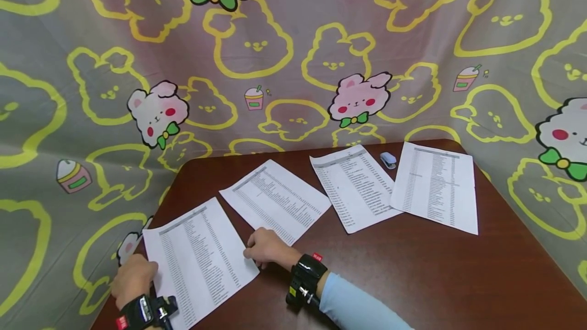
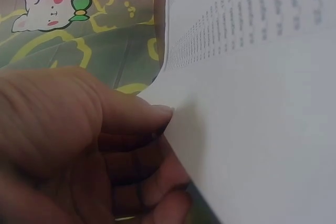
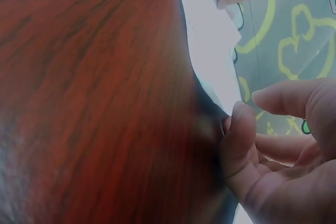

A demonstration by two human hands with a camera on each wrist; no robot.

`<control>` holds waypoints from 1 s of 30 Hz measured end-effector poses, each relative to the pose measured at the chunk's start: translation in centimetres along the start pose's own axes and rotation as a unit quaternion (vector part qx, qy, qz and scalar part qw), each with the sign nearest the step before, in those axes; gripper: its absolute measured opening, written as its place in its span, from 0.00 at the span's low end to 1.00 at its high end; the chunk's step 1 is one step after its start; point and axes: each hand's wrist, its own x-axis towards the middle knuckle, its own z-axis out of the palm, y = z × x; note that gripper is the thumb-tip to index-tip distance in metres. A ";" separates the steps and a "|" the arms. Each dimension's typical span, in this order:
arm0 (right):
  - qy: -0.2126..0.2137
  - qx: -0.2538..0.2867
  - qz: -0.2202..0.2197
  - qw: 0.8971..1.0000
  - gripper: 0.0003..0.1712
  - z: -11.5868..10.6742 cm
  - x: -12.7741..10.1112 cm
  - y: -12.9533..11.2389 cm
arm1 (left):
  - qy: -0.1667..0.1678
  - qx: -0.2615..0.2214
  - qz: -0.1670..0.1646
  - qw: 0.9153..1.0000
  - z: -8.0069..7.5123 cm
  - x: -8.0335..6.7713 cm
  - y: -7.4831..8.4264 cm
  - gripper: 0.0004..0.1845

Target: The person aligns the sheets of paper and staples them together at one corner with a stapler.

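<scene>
Both hands hold the nearest printed sheet: left hand fingers curled on its left edge, right hand pinching its right edge. Beyond the fingertips lie three more sheets and a small stapler.

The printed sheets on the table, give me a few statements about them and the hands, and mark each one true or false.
1. Four printed sheets lie on the table. True.
2. The left hand holds the left edge of the nearest sheet. True.
3. The right hand rests on the stapler. False: it pinches the right edge of the nearest sheet; the stapler sits apart, between the two far sheets.
4. The table is white plastic. False: it is dark reddish-brown wood.
5. A cloth with cartoon animals hangs behind the table. True.
</scene>
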 end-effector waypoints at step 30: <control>-0.039 0.044 -0.019 0.998 0.11 -1.3 0.8 -1.1 | 0.023 -0.022 0.042 0.999 -0.8 0.1 -0.8 0.19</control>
